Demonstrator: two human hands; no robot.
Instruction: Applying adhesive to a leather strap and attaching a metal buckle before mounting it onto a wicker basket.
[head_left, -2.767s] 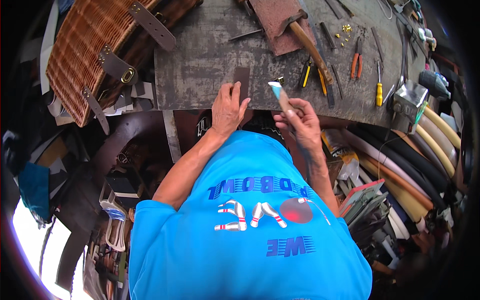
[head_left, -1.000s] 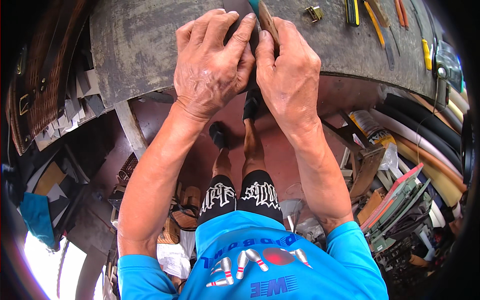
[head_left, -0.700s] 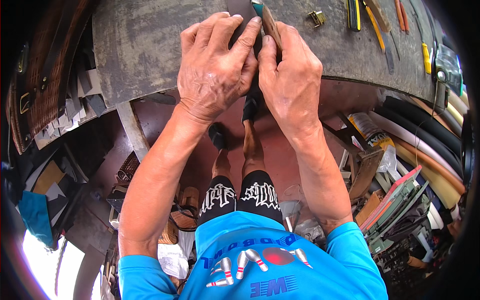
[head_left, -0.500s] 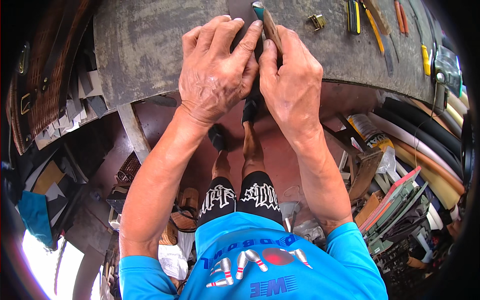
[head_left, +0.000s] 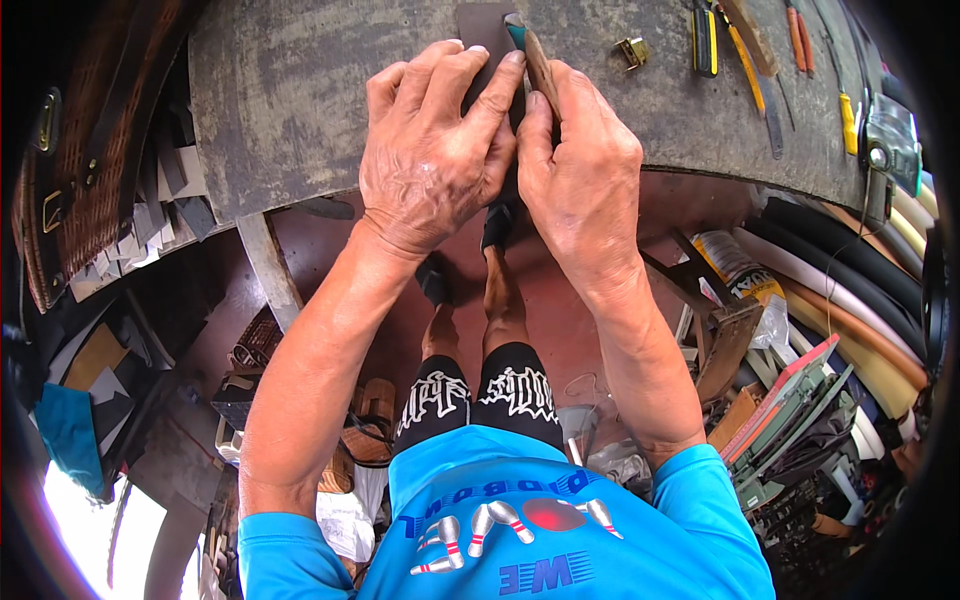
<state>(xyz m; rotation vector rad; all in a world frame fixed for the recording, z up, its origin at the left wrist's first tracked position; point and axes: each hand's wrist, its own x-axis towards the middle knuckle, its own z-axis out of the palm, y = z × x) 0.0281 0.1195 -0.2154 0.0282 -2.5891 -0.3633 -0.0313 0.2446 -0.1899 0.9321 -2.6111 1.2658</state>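
Observation:
At the bench's near edge, my left hand (head_left: 435, 140) bends its fingers over a dark brown flat strip (head_left: 482, 22), possibly leather, pressing it down. My right hand (head_left: 582, 165) pinches a narrow, wooden-looking brown piece (head_left: 538, 68) with a teal patch and a pale tip; its exact kind is unclear. This piece stands along the strip's right side, close to my left index fingertip. Both thumbs are near each other, and the lower part of the strip is hidden behind my hands.
On the worn grey bench (head_left: 280, 110) lie a small brass-coloured metal fitting (head_left: 632, 52), a yellow-and-black handled tool (head_left: 705, 40), a yellow-handled blade (head_left: 748, 65) and red-handled pliers (head_left: 800, 40). Rolls of material (head_left: 850, 290) lean at right. A wicker basket (head_left: 75, 170) hangs at left.
The brown piece in my right hand has shifted slightly nearer along the strip, and its tip has turned. My left fingers have moved a little, uncovering more of the strip.

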